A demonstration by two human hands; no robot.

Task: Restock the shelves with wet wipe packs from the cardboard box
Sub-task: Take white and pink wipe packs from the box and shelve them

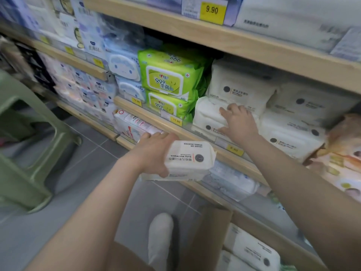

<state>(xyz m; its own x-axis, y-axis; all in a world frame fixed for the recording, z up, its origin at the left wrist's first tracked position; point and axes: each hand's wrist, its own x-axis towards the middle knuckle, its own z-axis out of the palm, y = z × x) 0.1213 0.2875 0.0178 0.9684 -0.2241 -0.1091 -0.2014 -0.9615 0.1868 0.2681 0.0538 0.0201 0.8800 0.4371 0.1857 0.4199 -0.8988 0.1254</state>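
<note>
The wooden shelf [203,133] runs from near right to far left, and its white section sits right of the green 99.9 packs [166,79]. There the white wet wipe packs [240,89] lie stacked flat, long axes along the shelf edge. The cardboard box [213,231] stands on the floor at the near right with more white packs inside. The right hand [239,122] is the nearer one to the gap: it rests with spread fingers on the front lower shelf pack [209,116], pressing or steadying it. The left hand [154,151] waits lower and nearer, below the shelf lip, fingers and thumb curled round a Baby Wet Wipes pack [190,160]. That pack is white, soft-sided, label up and reading upside down, long axis roughly parallel to the shelf; it likely goes up and right.
</note>
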